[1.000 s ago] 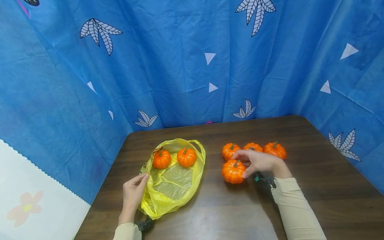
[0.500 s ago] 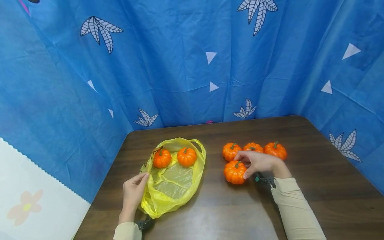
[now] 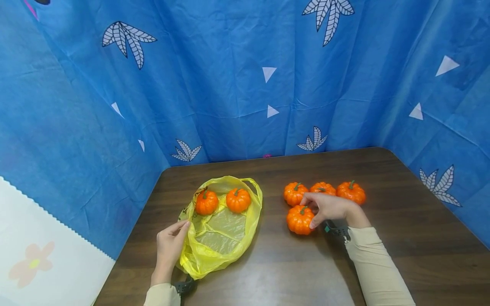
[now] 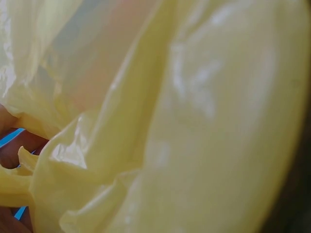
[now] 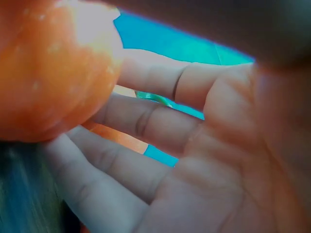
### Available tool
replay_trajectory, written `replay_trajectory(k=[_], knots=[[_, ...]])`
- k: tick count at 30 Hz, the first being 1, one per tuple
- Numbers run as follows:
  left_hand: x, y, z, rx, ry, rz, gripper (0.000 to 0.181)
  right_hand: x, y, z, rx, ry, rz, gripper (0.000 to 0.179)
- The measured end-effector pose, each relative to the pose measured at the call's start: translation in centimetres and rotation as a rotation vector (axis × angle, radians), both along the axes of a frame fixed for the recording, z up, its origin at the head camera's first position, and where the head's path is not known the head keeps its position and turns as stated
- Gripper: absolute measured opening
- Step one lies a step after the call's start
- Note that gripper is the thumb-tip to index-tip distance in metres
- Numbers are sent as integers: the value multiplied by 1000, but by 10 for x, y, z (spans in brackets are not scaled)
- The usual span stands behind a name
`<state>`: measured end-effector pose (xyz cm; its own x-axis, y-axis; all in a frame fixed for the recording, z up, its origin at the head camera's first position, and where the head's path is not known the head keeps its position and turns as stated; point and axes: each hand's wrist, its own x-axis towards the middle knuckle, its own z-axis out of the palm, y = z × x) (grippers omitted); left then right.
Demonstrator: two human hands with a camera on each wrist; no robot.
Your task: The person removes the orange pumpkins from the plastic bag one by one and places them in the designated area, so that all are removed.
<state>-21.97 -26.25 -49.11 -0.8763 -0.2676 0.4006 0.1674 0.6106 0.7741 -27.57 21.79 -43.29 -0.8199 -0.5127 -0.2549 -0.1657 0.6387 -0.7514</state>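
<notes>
My left hand [image 3: 170, 246] pinches the left rim of a yellow plastic bag [image 3: 250, 231], which lies spread with its mouth facing up. Inside the bag, toward the back, sit two small orange pumpkins, a left one [image 3: 206, 202] and a right one [image 3: 237, 200]. On the right, my right hand [image 3: 331, 208] grips another small pumpkin [image 3: 300, 220] with a green stem, thumb and fingers at its right side. In the right wrist view this pumpkin [image 5: 53, 73] lies against the fingers [image 5: 160, 82]. Crumpled yellow bag film [image 4: 209, 121] fills most of the left wrist view.
Just behind the right hand, three more pumpkins stand in a row: left [image 3: 294, 193], middle, partly hidden [image 3: 323, 187], and right [image 3: 351, 192]. All rest on a dark wooden table [image 3: 275, 272]. A blue patterned curtain [image 3: 237, 85] hangs behind the table's back edge.
Over the last second the pumpkin in my right hand has shifted very slightly to the right. The left hand and the bag stay as they were.
</notes>
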Motion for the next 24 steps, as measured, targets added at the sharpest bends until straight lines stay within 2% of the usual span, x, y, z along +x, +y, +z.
replay_trajectory(k=[12, 24], knots=[[3, 1, 3, 24, -25, -10, 17, 1, 2, -4, 23, 10, -13, 57], [0, -1, 0, 16, -4, -7, 14, 4, -2, 2, 25, 12, -20, 58]])
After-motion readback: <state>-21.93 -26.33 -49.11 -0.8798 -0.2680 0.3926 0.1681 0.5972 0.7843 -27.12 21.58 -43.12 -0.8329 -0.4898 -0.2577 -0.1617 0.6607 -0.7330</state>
